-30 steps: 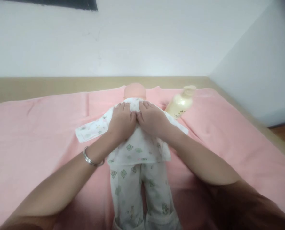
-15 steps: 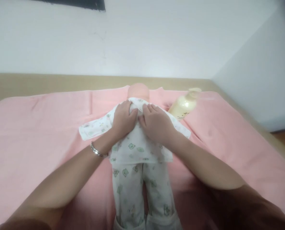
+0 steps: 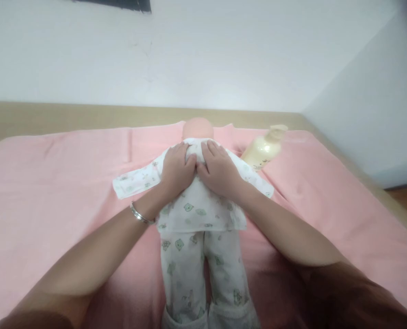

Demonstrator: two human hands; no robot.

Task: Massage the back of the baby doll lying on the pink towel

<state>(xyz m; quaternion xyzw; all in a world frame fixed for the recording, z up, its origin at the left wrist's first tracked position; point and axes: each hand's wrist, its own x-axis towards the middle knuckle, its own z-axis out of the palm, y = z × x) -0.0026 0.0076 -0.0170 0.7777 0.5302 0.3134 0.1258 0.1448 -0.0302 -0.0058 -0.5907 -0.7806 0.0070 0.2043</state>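
Note:
A baby doll (image 3: 198, 127) lies on a pink cloth, its head toward the wall. It wears a white patterned top (image 3: 199, 217) and matching trousers (image 3: 186, 274) with turned-up cuffs. My left hand (image 3: 179, 167) lies flat on the left of the doll's upper body, thumb pointing inward. Opposite it, my right hand (image 3: 220, 171) rests flat on the right side, its thumb close to the left one. Both hands are open on the fabric. The sleeves spread out to either side. Most of the doll's upper body is hidden under my hands and the top.
The pink cloth (image 3: 62, 183) covers most of the tabletop (image 3: 121, 115). A pale yellow pump bottle (image 3: 263, 148) lies tilted beside the doll's right-hand sleeve. Behind the table rises a white wall (image 3: 203, 55), with a dark panel (image 3: 134, 4) at the top.
My right hand has shifted slightly up and inward on the doll's top, and its fingers are straighter. My left hand stays nearly in place.

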